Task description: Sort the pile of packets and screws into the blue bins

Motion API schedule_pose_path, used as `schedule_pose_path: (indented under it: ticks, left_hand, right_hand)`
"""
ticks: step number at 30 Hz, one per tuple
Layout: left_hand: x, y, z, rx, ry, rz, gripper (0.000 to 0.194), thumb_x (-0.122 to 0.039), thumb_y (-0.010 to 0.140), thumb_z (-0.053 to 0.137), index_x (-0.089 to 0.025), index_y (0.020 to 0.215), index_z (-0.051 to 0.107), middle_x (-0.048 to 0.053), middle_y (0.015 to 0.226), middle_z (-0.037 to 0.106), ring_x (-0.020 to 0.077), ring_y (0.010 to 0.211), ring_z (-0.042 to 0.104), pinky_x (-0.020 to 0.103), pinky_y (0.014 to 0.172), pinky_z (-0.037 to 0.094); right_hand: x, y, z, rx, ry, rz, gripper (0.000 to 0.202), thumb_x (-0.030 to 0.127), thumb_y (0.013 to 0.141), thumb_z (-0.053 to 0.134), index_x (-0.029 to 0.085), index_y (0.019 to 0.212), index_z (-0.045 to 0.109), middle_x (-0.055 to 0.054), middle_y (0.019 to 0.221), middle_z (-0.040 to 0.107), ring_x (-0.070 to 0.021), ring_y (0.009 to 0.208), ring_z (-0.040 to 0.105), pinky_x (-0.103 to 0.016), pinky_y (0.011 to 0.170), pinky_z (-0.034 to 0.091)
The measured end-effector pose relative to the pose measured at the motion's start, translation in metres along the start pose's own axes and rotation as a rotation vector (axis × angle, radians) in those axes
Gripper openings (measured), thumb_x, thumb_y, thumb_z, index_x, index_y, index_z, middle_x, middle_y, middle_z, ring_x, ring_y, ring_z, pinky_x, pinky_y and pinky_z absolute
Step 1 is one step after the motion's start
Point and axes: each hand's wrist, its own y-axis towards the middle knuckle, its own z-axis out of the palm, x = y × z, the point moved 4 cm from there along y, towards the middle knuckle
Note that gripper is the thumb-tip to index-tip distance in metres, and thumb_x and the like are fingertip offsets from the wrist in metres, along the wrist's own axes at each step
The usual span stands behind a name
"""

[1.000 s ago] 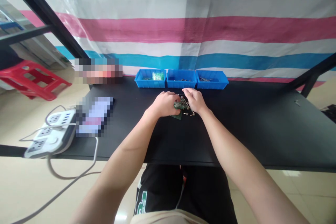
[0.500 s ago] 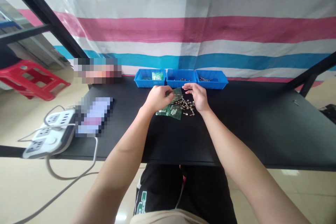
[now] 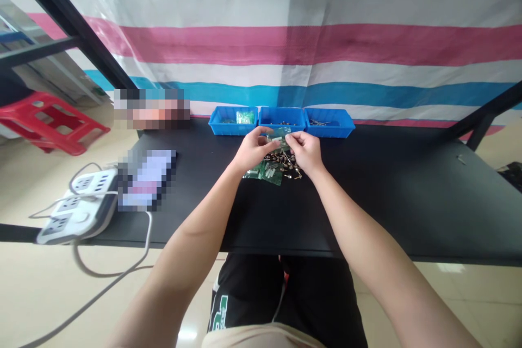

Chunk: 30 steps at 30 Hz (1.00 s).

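Between my two hands a small green-tinted clear plastic bag [image 3: 279, 135] is held up, with small pale pieces showing in it. My left hand [image 3: 253, 150] pinches its left side, and my right hand [image 3: 305, 150] grips its right edge between thumb and fingers. Below them on the black table lies a pile of small metal screw-like parts [image 3: 287, 163] with dark round heads. More green bags [image 3: 271, 173] with pale pieces inside lie at the front left of the pile. My hands hide part of the pile.
Three blue bins stand in a row behind my hands: the left bin [image 3: 216, 129] holds a green bag, the middle bin [image 3: 265, 129] and right bin [image 3: 342, 129] hold small metal parts. A power strip [image 3: 81, 207] and a blurred phone [image 3: 149, 179] lie left on the black table [image 3: 391, 190].
My right hand has come in and closed on the bag's edge. The bag is now raised and spread between both hands above the metal parts.
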Motion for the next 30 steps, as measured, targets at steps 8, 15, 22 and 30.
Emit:
schedule_pose_path:
  ticks: [8,15,22,30]
  left_hand:
    - [0.009,0.002,0.004,-0.271,0.074,0.000,0.037,-0.033,0.090,0.060,-0.022,0.121,0.044,0.000,0.078,0.065,0.0163,0.076,0.069,0.028,0.067,0.056]
    - [0.012,0.011,-0.028,-0.489,0.254,0.010,0.030,-0.035,0.094,0.050,-0.022,0.120,0.050,0.002,0.084,0.069,0.0157,0.079,0.070,0.028,0.073,0.055]
    - [-0.002,0.033,-0.071,-0.665,0.583,-0.205,0.037,-0.034,0.092,0.050,-0.021,0.127,0.058,0.007,0.098,0.074,0.0265,0.100,0.069,0.042,0.091,0.048]
    - [0.005,0.050,-0.080,-0.722,0.638,-0.321,0.033,-0.030,0.093,0.046,-0.025,0.124,0.055,0.011,0.111,0.073,0.0334,0.119,0.061,0.056,0.101,0.034]
  right_hand:
    - [0.004,-0.007,0.000,-0.097,-0.279,-0.120,0.045,0.062,0.088,0.054,0.019,0.084,0.068,-0.006,0.075,0.071,-0.0180,0.063,0.061,-0.031,0.064,0.047]
    - [0.005,-0.009,-0.001,-0.114,-0.593,-0.274,0.034,0.046,0.095,0.047,0.021,0.087,0.069,-0.011,0.092,0.073,-0.0245,0.086,0.063,-0.037,0.081,0.048]
    - [0.000,-0.008,0.000,-0.093,-0.637,-0.325,0.027,0.040,0.093,0.050,0.021,0.084,0.067,-0.011,0.091,0.072,-0.0276,0.090,0.061,-0.041,0.087,0.047]
    - [0.001,-0.009,0.004,-0.016,-0.658,-0.349,0.027,0.039,0.093,0.050,0.022,0.085,0.068,-0.010,0.090,0.072,-0.0271,0.089,0.061,-0.040,0.084,0.049]
